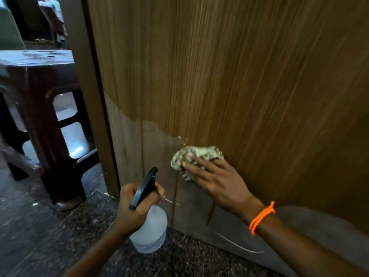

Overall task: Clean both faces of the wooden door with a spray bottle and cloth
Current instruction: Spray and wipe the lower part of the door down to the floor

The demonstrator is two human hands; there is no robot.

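Your right hand (217, 182) presses a crumpled patterned cloth (196, 156) flat-fingered against the wood-grain door (239, 76), duller below your palm; your left hand (132, 204) grips the translucent spray bottle (149, 230).

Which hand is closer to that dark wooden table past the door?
Left. The left hand, holding the spray bottle, is nearest the table at the door's edge. The right hand presses the cloth farther along the door.

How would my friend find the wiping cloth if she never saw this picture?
Start at the big wooden door and look low, where the shiny part meets the duller part. The right hand presses a crumpled cloth flat there. It is the only pale green, patterned, scrunched thing; the spray bottle nearby is smooth.
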